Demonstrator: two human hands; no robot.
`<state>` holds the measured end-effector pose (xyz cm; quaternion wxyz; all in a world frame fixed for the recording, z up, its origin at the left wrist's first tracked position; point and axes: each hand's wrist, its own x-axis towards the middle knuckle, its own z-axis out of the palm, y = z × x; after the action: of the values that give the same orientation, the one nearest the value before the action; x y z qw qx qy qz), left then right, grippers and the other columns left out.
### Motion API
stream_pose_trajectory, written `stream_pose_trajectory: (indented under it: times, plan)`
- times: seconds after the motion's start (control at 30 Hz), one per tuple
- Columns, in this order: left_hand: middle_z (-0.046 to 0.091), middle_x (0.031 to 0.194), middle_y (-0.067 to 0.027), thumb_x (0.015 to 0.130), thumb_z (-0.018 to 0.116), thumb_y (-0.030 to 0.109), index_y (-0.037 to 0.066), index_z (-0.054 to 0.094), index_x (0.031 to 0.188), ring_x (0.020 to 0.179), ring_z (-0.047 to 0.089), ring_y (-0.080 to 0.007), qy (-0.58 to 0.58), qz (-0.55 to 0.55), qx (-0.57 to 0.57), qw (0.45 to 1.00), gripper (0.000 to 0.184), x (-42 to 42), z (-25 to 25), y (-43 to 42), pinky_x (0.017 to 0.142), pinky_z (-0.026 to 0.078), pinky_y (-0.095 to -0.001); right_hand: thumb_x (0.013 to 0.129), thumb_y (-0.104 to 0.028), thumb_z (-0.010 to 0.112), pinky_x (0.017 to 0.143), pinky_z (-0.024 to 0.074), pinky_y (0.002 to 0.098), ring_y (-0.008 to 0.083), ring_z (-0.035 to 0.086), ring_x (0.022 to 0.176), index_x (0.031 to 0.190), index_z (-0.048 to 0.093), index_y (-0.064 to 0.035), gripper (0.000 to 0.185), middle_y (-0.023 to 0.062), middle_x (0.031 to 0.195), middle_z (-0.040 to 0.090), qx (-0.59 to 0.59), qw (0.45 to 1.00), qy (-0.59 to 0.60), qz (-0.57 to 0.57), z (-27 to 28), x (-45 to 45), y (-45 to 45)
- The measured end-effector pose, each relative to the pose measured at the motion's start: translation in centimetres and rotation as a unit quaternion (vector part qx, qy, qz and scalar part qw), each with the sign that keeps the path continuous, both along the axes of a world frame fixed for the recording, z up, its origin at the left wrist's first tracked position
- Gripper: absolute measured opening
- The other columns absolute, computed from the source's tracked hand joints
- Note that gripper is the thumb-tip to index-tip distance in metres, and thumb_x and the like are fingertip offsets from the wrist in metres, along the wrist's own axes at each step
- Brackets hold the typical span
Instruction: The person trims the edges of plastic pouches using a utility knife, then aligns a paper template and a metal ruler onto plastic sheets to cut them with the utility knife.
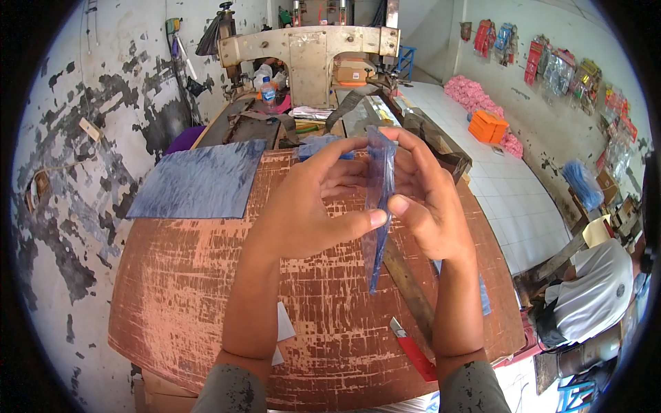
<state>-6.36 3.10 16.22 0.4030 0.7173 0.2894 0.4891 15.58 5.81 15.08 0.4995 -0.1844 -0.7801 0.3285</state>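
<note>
Presently, blue plastic sheets (381,172) are pinched on edge by left hand (292,210) and right hand (443,219), and could be misaligned by uneven thumb pressure.

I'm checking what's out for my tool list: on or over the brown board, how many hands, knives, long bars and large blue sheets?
Hands: 2, left hand and right hand, holding blue plastic
Knife: 1
Long bar: 1
Large blue sheet: 1
Total: 5

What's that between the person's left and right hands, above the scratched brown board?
Thin, translucent blue plastic, held on edge between the left hand and right hand; its narrow tip hangs below both thumbs. The head view shows it.
</note>
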Motion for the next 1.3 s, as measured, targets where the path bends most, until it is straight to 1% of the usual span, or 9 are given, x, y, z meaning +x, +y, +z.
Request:
stream_pose_trajectory:
  times: [0.2, 0.27, 0.37, 0.57, 0.87, 0.93, 1.1, 1.2, 1.3]
  plan:
    - [0.066, 0.134, -0.0174, 0.080, 0.085, 0.018, -0.002, 0.040, 0.159, 0.125, 0.067, -0.0277, -0.002, -0.004, -0.013, 1.000, 0.093, -0.1, -0.1, 0.2, 0.113, 0.050, -0.0449, 0.093, -0.017, 0.072, 0.117, 0.0477, 0.0503, 0.0418, 0.050, 0.148, 0.159, 0.035, 0.0053, 0.079, 0.0298, 0.157, 0.050, -0.006, 1.000, -0.006, -0.008, 0.1, -0.1, 0.0]
    - [0.067, 0.132, -0.0243, 0.082, 0.087, 0.016, -0.007, 0.045, 0.153, 0.121, 0.070, -0.0297, -0.017, 0.005, 0.018, 1.000, 0.086, 0.0, -0.2, 0.3, 0.108, 0.055, -0.0434, 0.093, -0.017, 0.072, 0.117, 0.0476, 0.0504, 0.0422, 0.050, 0.148, 0.159, 0.035, 0.0053, 0.079, 0.0299, 0.157, 0.050, 0.002, 1.000, -0.013, -0.016, 0.1, -0.1, 0.0]
    - [0.066, 0.134, -0.0184, 0.079, 0.085, 0.020, -0.002, 0.040, 0.159, 0.124, 0.067, -0.0285, 0.000, 0.008, -0.010, 1.000, 0.095, 0.0, 0.0, 0.2, 0.113, 0.051, -0.0455, 0.092, -0.017, 0.071, 0.117, 0.0472, 0.0502, 0.0424, 0.049, 0.149, 0.159, 0.035, 0.0055, 0.079, 0.0296, 0.158, 0.050, -0.004, 1.000, -0.004, -0.010, 0.1, -0.1, 0.0]
    - [0.067, 0.134, -0.0239, 0.080, 0.088, 0.017, -0.004, 0.045, 0.154, 0.122, 0.069, -0.0293, -0.021, 0.004, 0.000, 1.000, 0.088, 0.0, -0.1, 0.4, 0.110, 0.054, -0.0435, 0.093, -0.018, 0.071, 0.117, 0.0477, 0.0504, 0.0427, 0.048, 0.149, 0.159, 0.035, 0.0047, 0.078, 0.0283, 0.159, 0.048, -0.003, 1.000, -0.003, 0.000, 0.1, -0.2, 0.1]
    - [0.067, 0.134, -0.0218, 0.078, 0.090, 0.016, -0.002, 0.045, 0.155, 0.125, 0.068, -0.0290, 0.018, 0.019, 0.057, 0.998, 0.091, -0.8, -0.3, 0.7, 0.113, 0.051, -0.0441, 0.089, -0.014, 0.072, 0.121, 0.0421, 0.0506, 0.0433, 0.048, 0.150, 0.161, 0.036, -0.0008, 0.082, 0.0268, 0.162, 0.045, 0.000, 0.998, 0.058, 0.021, 0.0, -1.2, -0.3]
    - [0.068, 0.134, -0.0212, 0.078, 0.090, 0.017, -0.001, 0.045, 0.155, 0.125, 0.068, -0.0284, 0.020, 0.025, 0.051, 0.998, 0.091, -0.8, -0.1, 0.7, 0.113, 0.051, -0.0438, 0.084, -0.011, 0.077, 0.121, 0.0412, 0.0510, 0.0444, 0.047, 0.150, 0.160, 0.042, -0.0039, 0.084, 0.0267, 0.161, 0.046, 0.115, 0.990, -0.030, -0.073, 0.7, -0.7, -0.5]
    - [0.062, 0.141, -0.0207, 0.075, 0.087, 0.016, 0.002, 0.042, 0.159, 0.130, 0.064, -0.0294, 0.036, 0.033, 0.036, 0.998, 0.096, -1.1, 0.0, 1.1, 0.117, 0.049, -0.0467, 0.077, -0.010, 0.086, 0.115, 0.0459, 0.0492, 0.0406, 0.057, 0.139, 0.148, 0.059, -0.0066, 0.076, 0.0231, 0.151, 0.056, 0.250, 0.950, -0.022, -0.183, 2.1, -0.3, -1.1]
    - [0.062, 0.142, -0.0222, 0.074, 0.088, 0.020, 0.002, 0.043, 0.159, 0.132, 0.063, -0.0310, 0.027, 0.034, 0.035, 0.998, 0.098, -0.9, 0.0, 0.9, 0.117, 0.049, -0.0474, 0.079, -0.005, 0.083, 0.108, 0.0517, 0.0441, 0.0339, 0.062, 0.130, 0.135, 0.068, -0.0031, 0.058, 0.0182, 0.137, 0.064, 0.243, 0.964, 0.004, -0.111, 2.0, -0.5, -1.2]
    - [0.068, 0.132, -0.0201, 0.078, 0.090, 0.017, -0.001, 0.045, 0.155, 0.124, 0.068, -0.0272, 0.019, 0.034, 0.061, 0.997, 0.091, -1.0, -0.1, 1.0, 0.115, 0.050, -0.0438, 0.080, -0.004, 0.083, 0.106, 0.0527, 0.0440, 0.0336, 0.063, 0.129, 0.135, 0.068, -0.0025, 0.057, 0.0183, 0.137, 0.065, 0.252, 0.961, 0.005, -0.109, 2.1, -0.6, -1.3]
